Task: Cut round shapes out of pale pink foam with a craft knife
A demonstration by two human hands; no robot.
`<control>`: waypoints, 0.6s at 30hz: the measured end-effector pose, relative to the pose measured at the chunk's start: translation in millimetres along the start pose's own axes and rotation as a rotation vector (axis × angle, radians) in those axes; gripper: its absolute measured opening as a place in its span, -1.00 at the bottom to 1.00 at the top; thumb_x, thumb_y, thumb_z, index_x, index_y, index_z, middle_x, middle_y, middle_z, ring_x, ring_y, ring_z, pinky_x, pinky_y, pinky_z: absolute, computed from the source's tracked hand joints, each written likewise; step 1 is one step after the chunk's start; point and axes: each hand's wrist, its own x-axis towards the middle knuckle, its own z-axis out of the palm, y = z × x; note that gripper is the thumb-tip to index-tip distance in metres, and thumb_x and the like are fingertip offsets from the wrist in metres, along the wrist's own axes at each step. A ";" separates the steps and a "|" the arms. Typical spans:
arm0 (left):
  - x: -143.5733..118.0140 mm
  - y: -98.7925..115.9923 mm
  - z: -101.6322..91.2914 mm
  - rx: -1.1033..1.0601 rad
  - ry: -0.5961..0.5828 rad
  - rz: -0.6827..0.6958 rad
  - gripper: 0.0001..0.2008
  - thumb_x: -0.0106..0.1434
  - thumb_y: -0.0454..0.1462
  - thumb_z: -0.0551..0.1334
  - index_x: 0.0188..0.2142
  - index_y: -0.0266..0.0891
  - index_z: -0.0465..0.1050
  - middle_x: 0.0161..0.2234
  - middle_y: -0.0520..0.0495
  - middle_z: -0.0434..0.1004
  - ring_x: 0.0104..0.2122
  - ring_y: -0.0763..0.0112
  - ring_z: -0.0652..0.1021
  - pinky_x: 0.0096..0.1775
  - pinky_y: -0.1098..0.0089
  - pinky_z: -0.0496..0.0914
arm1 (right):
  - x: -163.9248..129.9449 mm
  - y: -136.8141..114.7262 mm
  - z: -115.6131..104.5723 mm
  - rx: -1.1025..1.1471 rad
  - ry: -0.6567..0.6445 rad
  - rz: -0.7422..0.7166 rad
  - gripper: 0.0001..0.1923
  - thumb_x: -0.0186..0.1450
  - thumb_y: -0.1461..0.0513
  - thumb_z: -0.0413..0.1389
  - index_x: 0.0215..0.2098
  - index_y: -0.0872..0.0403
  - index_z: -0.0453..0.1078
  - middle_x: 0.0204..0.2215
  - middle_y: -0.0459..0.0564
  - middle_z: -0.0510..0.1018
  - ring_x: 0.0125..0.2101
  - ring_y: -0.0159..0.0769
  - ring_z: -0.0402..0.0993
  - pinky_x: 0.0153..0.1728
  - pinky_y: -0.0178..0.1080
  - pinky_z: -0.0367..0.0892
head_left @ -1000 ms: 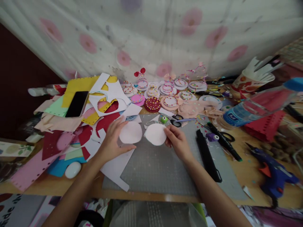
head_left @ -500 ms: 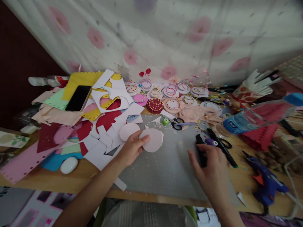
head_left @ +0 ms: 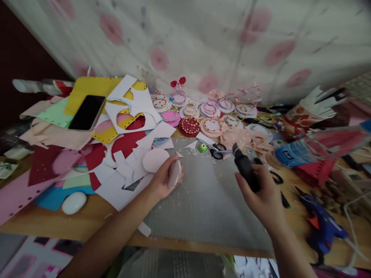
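Observation:
My left hand is closed on a pale pink paper disc, tilted so that its edge faces up toward me. Another pale round disc lies just behind it on the white paper scraps. My right hand grips a thick black tool with a short, narrow tip pointing up and forward; its exact kind is unclear. Both hands are above the grey cutting mat. Black-handled scissors and a small green one-eyed piece lie at the mat's back edge.
Rows of beaded round ornaments stand at the back. On the left is a paper pile with a phone and a white oval case. A bottle, a paper cup and a blue glue gun are right.
My right hand has picked up the black tool and raised it off the table. The disc in my left hand has turned from flat to nearly edge-on.

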 end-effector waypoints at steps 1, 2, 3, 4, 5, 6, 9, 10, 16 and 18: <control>-0.7 0.2 0.8 -0.021 0.006 -0.019 -0.56 0.36 -0.16 0.12 -0.64 -0.24 0.16 -0.76 0.16 0.12 -0.81 0.67 0.16 -0.75 0.62 0.03 | 6.4 -10.9 4.7 0.040 -0.053 -0.067 -0.74 0.27 0.01 0.09 -0.24 0.01 0.27 -0.58 -0.11 0.42 -0.64 -0.30 0.30 -0.60 -0.29 0.15; -1.3 -0.1 1.5 -0.036 0.017 -0.033 -0.52 0.40 -0.15 0.06 -0.66 -0.24 0.12 -0.77 0.16 0.08 -0.82 0.68 0.12 -0.76 0.63 -0.01 | 11.0 -20.7 10.2 0.079 -0.121 -0.157 -0.76 0.29 0.02 0.08 -0.24 0.01 0.28 -0.61 -0.14 0.40 -0.67 -0.32 0.27 -0.63 -0.30 0.12; -1.9 -1.0 2.1 -0.046 0.032 -0.047 -0.49 0.42 -0.14 0.01 -0.66 -0.24 0.09 -0.79 0.16 0.05 -0.84 0.68 0.10 -0.77 0.63 -0.03 | 13.9 -29.2 16.1 0.114 -0.191 -0.254 -0.77 0.31 0.04 0.06 -0.21 0.02 0.29 -0.62 -0.14 0.41 -0.68 -0.33 0.28 -0.64 -0.31 0.11; -2.2 -2.3 2.7 -0.052 0.053 -0.062 -0.48 0.43 -0.13 -0.02 -0.67 -0.23 0.08 -0.79 0.16 0.04 -0.84 0.68 0.09 -0.77 0.63 -0.04 | 14.9 -36.1 21.9 0.147 -0.258 -0.354 -0.78 0.33 0.07 0.05 -0.17 0.03 0.29 -0.60 -0.12 0.45 -0.66 -0.32 0.33 -0.62 -0.31 0.14; -2.5 -4.1 3.3 -0.055 0.077 -0.077 -0.47 0.43 -0.11 -0.02 -0.66 -0.23 0.08 -0.80 0.16 0.03 -0.85 0.67 0.09 -0.78 0.63 -0.06 | 14.4 -41.4 27.2 0.174 -0.314 -0.444 -0.78 0.34 0.09 0.04 -0.13 0.04 0.29 -0.55 -0.09 0.49 -0.61 -0.30 0.39 -0.59 -0.30 0.19; -2.6 -6.2 4.0 -0.056 0.104 -0.093 -0.48 0.43 -0.10 -0.02 -0.65 -0.23 0.10 -0.80 0.16 0.04 -0.86 0.66 0.09 -0.79 0.62 -0.08 | 12.5 -45.0 31.7 0.192 -0.358 -0.515 -0.77 0.35 0.11 0.03 -0.10 0.05 0.29 -0.49 -0.04 0.53 -0.55 -0.28 0.44 -0.54 -0.30 0.23; -2.6 -12.3 6.5 -0.068 0.183 -0.132 -0.50 0.44 -0.13 -0.02 -0.64 -0.23 0.13 -0.80 0.17 0.05 -0.86 0.64 0.10 -0.79 0.60 -0.09 | 3.4 -47.4 38.9 0.214 -0.402 -0.632 -0.75 0.36 0.10 0.01 -0.10 0.08 0.31 -0.41 0.01 0.55 -0.46 -0.26 0.49 -0.44 -0.28 0.28; -2.6 -13.7 7.5 -0.078 0.205 -0.143 -0.50 0.44 -0.15 -0.03 -0.64 -0.22 0.12 -0.80 0.17 0.04 -0.85 0.64 0.10 -0.79 0.60 -0.08 | 0.6 -46.5 39.5 0.215 -0.400 -0.651 -0.74 0.37 0.08 0.00 -0.12 0.09 0.32 -0.44 0.00 0.55 -0.48 -0.27 0.47 -0.45 -0.28 0.26; -3.1 -15.3 12.5 -0.127 0.295 -0.163 -0.50 0.45 -0.20 -0.06 -0.66 -0.20 0.02 -0.79 0.19 -0.05 -0.83 0.66 0.06 -0.75 0.61 -0.04 | -3.5 -41.7 40.2 0.128 -0.453 -0.681 -0.64 0.37 -0.02 -0.03 -0.26 0.09 0.38 -0.53 -0.04 0.50 -0.56 -0.30 0.41 -0.51 -0.26 0.16; -3.4 -15.6 13.4 -0.129 0.313 -0.166 -0.50 0.44 -0.20 -0.06 -0.67 -0.21 0.01 -0.79 0.18 -0.05 -0.82 0.66 0.07 -0.74 0.62 -0.04 | -3.5 -41.5 41.4 0.107 -0.448 -0.684 -0.63 0.38 -0.01 -0.03 -0.27 0.10 0.39 -0.53 -0.03 0.51 -0.55 -0.29 0.42 -0.50 -0.25 0.16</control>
